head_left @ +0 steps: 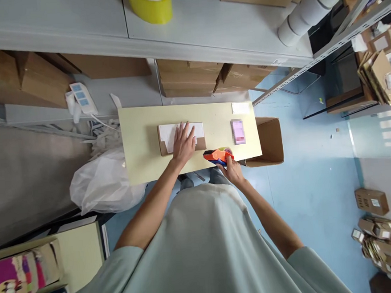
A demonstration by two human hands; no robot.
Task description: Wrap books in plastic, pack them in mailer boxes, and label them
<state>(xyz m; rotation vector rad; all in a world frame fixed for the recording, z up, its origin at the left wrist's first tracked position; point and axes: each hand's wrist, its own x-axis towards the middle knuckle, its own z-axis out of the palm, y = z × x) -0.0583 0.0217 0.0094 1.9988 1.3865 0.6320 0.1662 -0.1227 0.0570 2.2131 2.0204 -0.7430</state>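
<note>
Left hand point(184, 145): palm down, fingers slightly spread, on white paper point(168, 134) atop cardboard box point(201, 144); placement likely keeps paper flat, box steady. Right hand point(232, 171): closed around orange tape dispenser point(213, 155), black end toward left hand, apart from box; grip probably gives control of angle. Tabletop point(138, 146) supports box under left hand. Pink-faced item point(238, 132), detail blurred: ahead of right hand, touching neither hand. Open carton point(271, 141): right of right hand, beside tabletop edge.
</note>
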